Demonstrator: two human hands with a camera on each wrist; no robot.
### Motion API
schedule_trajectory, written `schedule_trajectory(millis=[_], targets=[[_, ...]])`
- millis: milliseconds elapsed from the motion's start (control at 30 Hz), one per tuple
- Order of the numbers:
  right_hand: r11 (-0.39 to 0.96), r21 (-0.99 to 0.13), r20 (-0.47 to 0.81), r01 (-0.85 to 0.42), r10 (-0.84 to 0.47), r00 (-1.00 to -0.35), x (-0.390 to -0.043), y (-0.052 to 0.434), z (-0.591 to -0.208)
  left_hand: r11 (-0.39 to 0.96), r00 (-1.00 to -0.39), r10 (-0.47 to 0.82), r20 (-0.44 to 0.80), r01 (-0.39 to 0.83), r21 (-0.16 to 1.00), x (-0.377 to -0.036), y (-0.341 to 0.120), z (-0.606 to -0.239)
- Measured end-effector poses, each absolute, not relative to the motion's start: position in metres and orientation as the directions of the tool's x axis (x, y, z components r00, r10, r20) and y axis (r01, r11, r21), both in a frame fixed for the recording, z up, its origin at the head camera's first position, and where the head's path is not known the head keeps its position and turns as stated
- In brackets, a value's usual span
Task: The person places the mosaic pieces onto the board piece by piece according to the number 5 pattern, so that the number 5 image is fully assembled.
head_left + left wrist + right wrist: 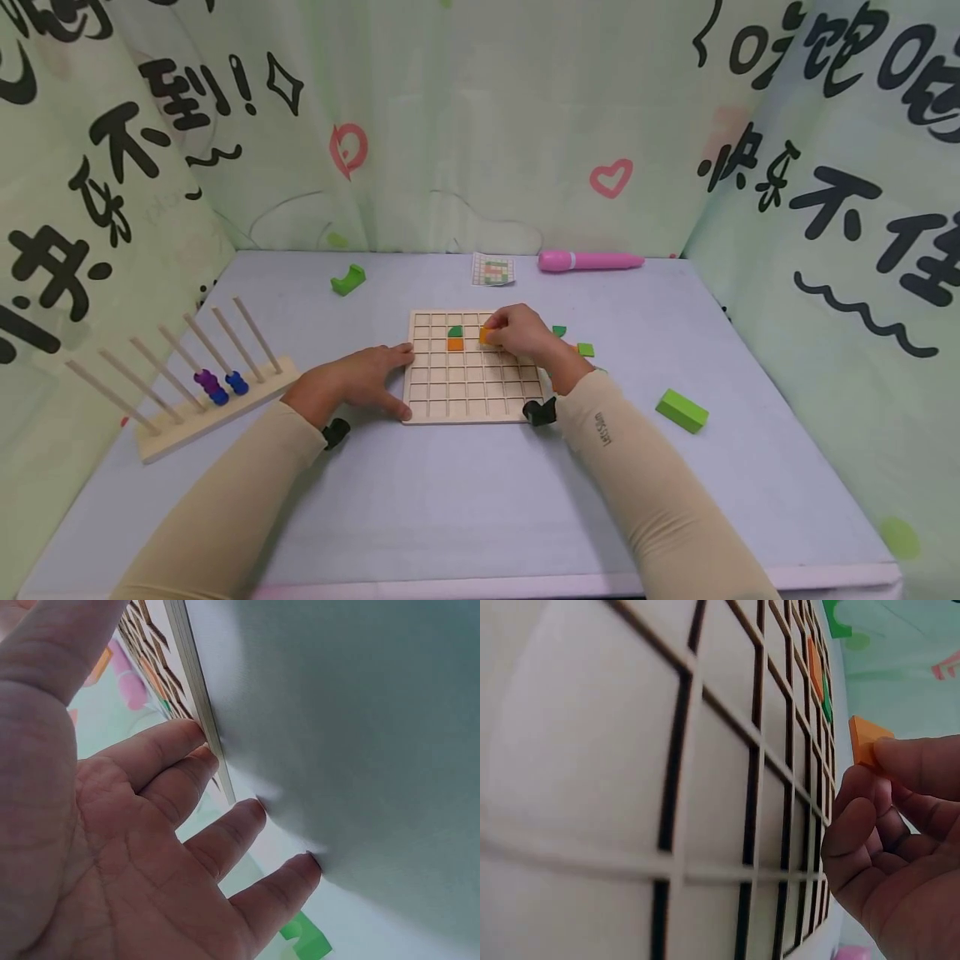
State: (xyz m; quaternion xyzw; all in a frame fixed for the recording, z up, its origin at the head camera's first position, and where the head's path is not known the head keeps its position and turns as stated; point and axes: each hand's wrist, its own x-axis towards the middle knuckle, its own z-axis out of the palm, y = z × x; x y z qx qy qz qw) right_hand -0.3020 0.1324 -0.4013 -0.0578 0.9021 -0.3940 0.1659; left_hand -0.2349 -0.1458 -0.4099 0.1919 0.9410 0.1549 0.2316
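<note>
Fingertips point(900, 761) of the right hand point(525, 333) pinch a small orange tile point(864, 739), holding it just above the upper cells of the wooden grid board point(468, 392); in the right wrist view the tile stands on edge, clear of the board's surface, with thumb and forefinger curled round it. That tile sits at about 1 o'clock from the board's middle, in the second row from the far edge. At 11 o'clock from the middle, two pieces already lie in cells: a green quarter-round tile point(454, 331) and, touching it on the near side, an orange square tile point(455, 344). The left hand point(352, 383) lies at 9 o'clock of the board, fingers point(169, 746) straight and spread, their tips pressed against the board's left edge and the table point(450, 500) beside it; it grips nothing. Loose green pieces point(585, 349) lie just off the board at 3 o'clock, partly hidden by the right wrist. A green block point(681, 410) rests at 4 o'clock, well apart. Far off at 12 o'clock lie a pattern card point(492, 270) and a pink pen point(588, 261), and at 10 o'clock a green arch piece point(348, 279). A wooden rod rack point(202, 392) with purple and blue beads stands at 9 o'clock.
</note>
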Motion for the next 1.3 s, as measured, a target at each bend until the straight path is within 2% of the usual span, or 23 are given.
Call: schedule_trajectory(millis=[500, 933, 1300], targets=[[0.686, -0.72, -0.237, -0.11, -0.391, -0.889, -0.291, 0.097, -0.403, 0.864, -0.805, 0.46, -0.375, 0.308, 0.398, -0.233, -0.148, -0.405], [0.757, -0.634, -0.236, -0.156, -0.382, -0.893, -0.288, 0.089, -0.406, 0.863, -0.804, 0.463, -0.372, 0.315, 0.395, -0.232, -0.148, -0.401], [0.824, -0.505, -0.198, -0.257, -0.401, -0.894, -0.288, 0.084, -0.409, 0.864, -0.807, 0.457, -0.374, 0.305, 0.4, -0.231, -0.148, -0.402]])
